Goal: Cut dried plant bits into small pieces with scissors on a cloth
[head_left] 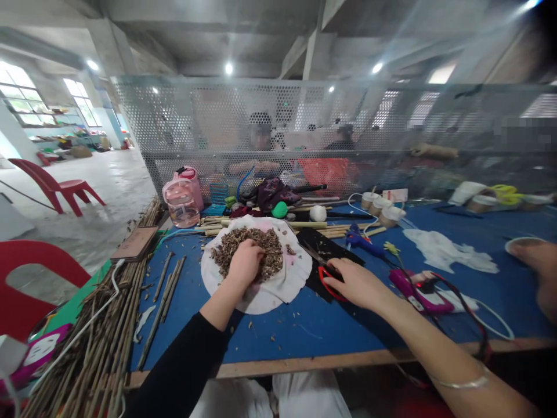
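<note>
My left hand is curled, knuckles up, in a heap of brown dried bits that lies on a white cloth on the blue table. What its fingers grip is hidden under the hand. My right hand rests on red-handled scissors, fingers closing around the handles, over a black piece of fabric.
Bundles of thin sticks line the table's left edge. A pink jug, bamboo pieces, a blue glue gun, small cups and crumpled white cloth lie farther back. A perforated metal screen separates people opposite. Another person's hand shows at right.
</note>
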A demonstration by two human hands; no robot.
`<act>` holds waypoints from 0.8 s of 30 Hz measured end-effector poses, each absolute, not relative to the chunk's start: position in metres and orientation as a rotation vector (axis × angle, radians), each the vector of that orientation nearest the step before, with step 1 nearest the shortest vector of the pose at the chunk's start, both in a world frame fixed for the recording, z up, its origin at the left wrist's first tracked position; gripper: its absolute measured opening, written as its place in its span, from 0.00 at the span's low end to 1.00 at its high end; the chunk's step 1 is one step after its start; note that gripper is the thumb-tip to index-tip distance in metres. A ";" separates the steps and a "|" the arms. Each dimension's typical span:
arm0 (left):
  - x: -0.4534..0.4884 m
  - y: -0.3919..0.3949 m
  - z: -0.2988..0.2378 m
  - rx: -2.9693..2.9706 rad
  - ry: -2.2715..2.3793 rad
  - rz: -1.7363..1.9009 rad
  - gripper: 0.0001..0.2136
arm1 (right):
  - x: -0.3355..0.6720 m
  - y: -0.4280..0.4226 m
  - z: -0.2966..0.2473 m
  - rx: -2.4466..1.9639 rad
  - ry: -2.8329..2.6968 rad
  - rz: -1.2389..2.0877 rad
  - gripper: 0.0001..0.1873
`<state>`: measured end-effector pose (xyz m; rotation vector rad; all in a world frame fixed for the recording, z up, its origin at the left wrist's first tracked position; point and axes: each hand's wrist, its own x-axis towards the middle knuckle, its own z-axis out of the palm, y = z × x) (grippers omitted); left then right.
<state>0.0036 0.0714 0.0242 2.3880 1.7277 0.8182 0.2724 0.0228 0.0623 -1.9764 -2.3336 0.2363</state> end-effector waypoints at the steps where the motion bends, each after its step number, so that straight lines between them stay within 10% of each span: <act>1: -0.002 0.074 0.026 2.319 1.774 0.823 0.10 | 0.273 0.028 0.058 -2.014 -2.304 0.171 0.16; 16: 0.029 0.079 0.040 2.680 1.767 0.550 0.29 | 0.289 0.050 0.030 -2.090 -2.212 0.195 0.27; 24: 0.018 0.096 0.036 2.615 1.624 0.543 0.12 | 0.303 0.050 0.022 -2.029 -2.271 0.264 0.28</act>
